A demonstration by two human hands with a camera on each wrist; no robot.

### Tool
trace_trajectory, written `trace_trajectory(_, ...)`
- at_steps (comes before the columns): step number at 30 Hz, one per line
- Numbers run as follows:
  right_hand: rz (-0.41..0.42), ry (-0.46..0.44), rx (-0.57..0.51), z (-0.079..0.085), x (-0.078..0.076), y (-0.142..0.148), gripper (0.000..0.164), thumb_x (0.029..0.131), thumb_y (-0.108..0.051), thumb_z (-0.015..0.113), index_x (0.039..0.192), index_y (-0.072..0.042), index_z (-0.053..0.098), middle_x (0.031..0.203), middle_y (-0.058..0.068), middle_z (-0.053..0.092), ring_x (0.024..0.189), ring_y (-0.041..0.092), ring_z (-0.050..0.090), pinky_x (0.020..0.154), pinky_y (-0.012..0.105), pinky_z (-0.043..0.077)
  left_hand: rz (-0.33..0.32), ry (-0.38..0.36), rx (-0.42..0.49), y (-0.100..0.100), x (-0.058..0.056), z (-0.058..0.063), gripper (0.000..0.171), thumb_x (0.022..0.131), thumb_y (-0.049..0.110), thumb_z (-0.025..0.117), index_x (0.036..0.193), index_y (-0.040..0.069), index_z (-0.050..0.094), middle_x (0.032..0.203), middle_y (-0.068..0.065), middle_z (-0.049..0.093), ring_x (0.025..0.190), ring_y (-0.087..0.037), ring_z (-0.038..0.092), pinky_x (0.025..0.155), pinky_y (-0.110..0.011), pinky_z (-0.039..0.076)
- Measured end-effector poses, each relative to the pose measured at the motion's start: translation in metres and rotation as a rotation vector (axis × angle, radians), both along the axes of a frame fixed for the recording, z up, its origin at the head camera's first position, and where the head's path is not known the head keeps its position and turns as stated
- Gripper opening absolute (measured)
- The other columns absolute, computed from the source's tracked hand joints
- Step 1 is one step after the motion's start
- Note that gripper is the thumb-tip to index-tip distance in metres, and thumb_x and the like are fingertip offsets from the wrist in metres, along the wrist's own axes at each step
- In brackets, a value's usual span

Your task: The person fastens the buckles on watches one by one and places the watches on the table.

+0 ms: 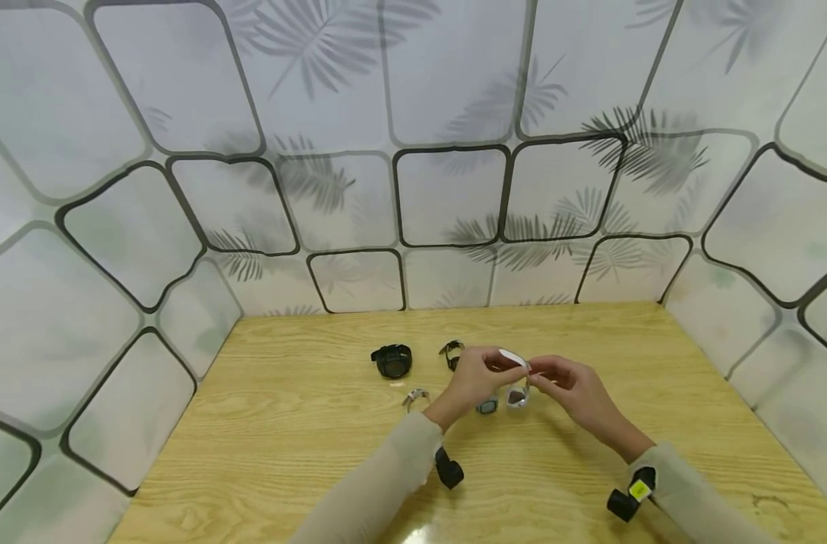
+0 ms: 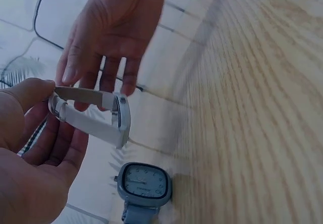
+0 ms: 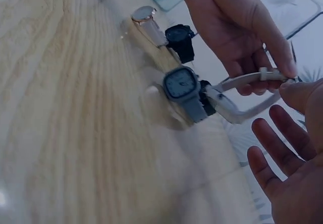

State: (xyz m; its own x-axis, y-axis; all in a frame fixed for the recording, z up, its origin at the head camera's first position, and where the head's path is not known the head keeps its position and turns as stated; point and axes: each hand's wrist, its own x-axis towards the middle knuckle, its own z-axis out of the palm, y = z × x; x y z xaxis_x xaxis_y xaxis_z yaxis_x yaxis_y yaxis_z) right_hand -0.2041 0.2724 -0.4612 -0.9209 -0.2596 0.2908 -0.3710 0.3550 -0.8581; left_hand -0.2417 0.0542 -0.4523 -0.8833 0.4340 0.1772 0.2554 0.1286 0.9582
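Note:
A white wristwatch [image 1: 518, 397] hangs over the table, its strap bent into a loop with the watch case at the lower end. My left hand [image 1: 478, 375] pinches the strap near its buckle between thumb and fingers. From the other side my right hand [image 1: 580, 393] pinches the strap end at the same spot, thumb and fingertip meeting there. In the left wrist view, the white strap [image 2: 93, 124] shows edge-on, its buckle close to the left thumb. Just beyond the hands lies a grey-blue watch [image 3: 181, 85] with a rounded square dial, partly behind the left hand in the head view.
A black watch [image 1: 393, 363] lies farther back on the wooden table [image 1: 284, 438]. Beside the left hand is another dark watch [image 1: 452, 351]. A pale-strapped watch [image 3: 146, 16] with a rose-gold rim sits left of the left wrist. A patterned curtain [image 1: 447, 196] surrounds the table's back and sides.

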Motion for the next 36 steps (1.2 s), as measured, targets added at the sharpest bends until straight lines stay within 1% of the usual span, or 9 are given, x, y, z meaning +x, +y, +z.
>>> trace_trajectory(2, -0.005, 0.031, 0.042, 0.006, -0.003, 0.004, 0.027, 0.103, -0.017, 0.066, 0.129, -0.012, 0.069, 0.121, 0.010, 0.072, 0.102, 0.015, 0.070, 0.082, 0.026, 0.059, -0.002, 0.050, -0.037, 0.000, -0.002, 0.002, 0.014, 0.094, 0.026, 0.079, 0.097, 0.012, 0.081, 0.090, 0.008, 0.075, 0.080, -0.005, 0.070, 0.073, -0.026, 0.059)
trace_trajectory(4, -0.019, 0.059, 0.087, 0.013, -0.007, 0.006, 0.028, 0.104, -0.018, 0.065, 0.130, -0.013, 0.069, 0.122, 0.010, 0.071, 0.101, 0.014, 0.070, 0.081, 0.027, 0.058, 0.002, 0.088, -0.070, 0.000, -0.004, 0.005, 0.013, 0.095, 0.024, 0.078, 0.096, 0.011, 0.080, 0.089, 0.007, 0.075, 0.078, -0.004, 0.069, 0.071, -0.023, 0.058)
trace_trajectory(9, -0.033, 0.145, 0.225, 0.032, -0.020, 0.006, 0.028, 0.103, -0.021, 0.067, 0.130, -0.014, 0.070, 0.122, 0.006, 0.072, 0.099, 0.013, 0.069, 0.080, 0.030, 0.059, 0.031, 0.123, -0.130, 0.003, -0.009, 0.011, 0.011, 0.095, 0.022, 0.078, 0.092, 0.012, 0.079, 0.085, 0.006, 0.073, 0.073, -0.003, 0.067, 0.067, -0.021, 0.057)
trace_trajectory(12, -0.021, 0.233, 0.295, 0.041, -0.026, 0.001, 0.026, 0.100, -0.019, 0.071, 0.125, -0.014, 0.073, 0.116, 0.004, 0.072, 0.092, 0.011, 0.066, 0.076, 0.031, 0.058, 0.043, 0.130, -0.141, 0.005, -0.013, 0.009, 0.010, 0.094, 0.021, 0.078, 0.090, 0.011, 0.079, 0.082, 0.006, 0.073, 0.070, -0.008, 0.069, 0.063, -0.023, 0.058)
trace_trajectory(17, 0.015, 0.398, 0.361, 0.048, -0.031, -0.009, 0.025, 0.091, -0.011, 0.080, 0.116, -0.012, 0.076, 0.104, 0.001, 0.071, 0.080, 0.007, 0.061, 0.067, 0.033, 0.057, 0.075, 0.198, -0.184, 0.009, -0.016, 0.006, 0.012, 0.095, 0.018, 0.077, 0.090, 0.009, 0.079, 0.081, 0.002, 0.075, 0.066, -0.003, 0.066, 0.061, -0.018, 0.056)
trace_trajectory(21, 0.044, 0.464, 0.383, 0.049, -0.036, -0.015, 0.024, 0.087, -0.008, 0.083, 0.110, -0.012, 0.078, 0.098, -0.002, 0.069, 0.076, 0.005, 0.057, 0.063, 0.031, 0.054, 0.090, 0.224, -0.195, 0.011, -0.015, 0.005, 0.012, 0.096, 0.016, 0.076, 0.088, 0.007, 0.079, 0.080, -0.001, 0.075, 0.065, 0.000, 0.065, 0.059, -0.017, 0.055)
trace_trajectory(25, 0.058, 0.464, 0.388, 0.050, -0.038, -0.017, 0.020, 0.088, -0.007, 0.082, 0.106, -0.014, 0.078, 0.095, -0.005, 0.068, 0.074, 0.005, 0.056, 0.063, 0.029, 0.052, 0.092, 0.243, -0.201, 0.012, -0.013, 0.005, 0.012, 0.096, 0.016, 0.076, 0.090, 0.007, 0.079, 0.080, -0.001, 0.075, 0.064, 0.001, 0.065, 0.059, -0.016, 0.054)
trace_trajectory(32, 0.035, 0.309, 0.365, 0.056, -0.035, -0.013, 0.015, 0.096, -0.014, 0.075, 0.111, -0.012, 0.075, 0.103, -0.003, 0.071, 0.083, 0.012, 0.064, 0.071, 0.032, 0.057, 0.098, 0.248, -0.166, 0.009, -0.006, 0.009, 0.014, 0.096, 0.018, 0.076, 0.102, 0.007, 0.080, 0.091, -0.002, 0.077, 0.074, 0.000, 0.067, 0.066, -0.015, 0.055)
trace_trajectory(36, 0.026, 0.258, 0.342, 0.056, -0.035, -0.010, 0.016, 0.098, -0.016, 0.073, 0.113, -0.011, 0.074, 0.106, -0.001, 0.072, 0.087, 0.016, 0.067, 0.075, 0.033, 0.058, 0.072, 0.220, -0.141, 0.006, -0.004, 0.010, 0.015, 0.096, 0.019, 0.076, 0.106, 0.008, 0.080, 0.096, 0.000, 0.077, 0.077, -0.001, 0.067, 0.069, -0.016, 0.056)
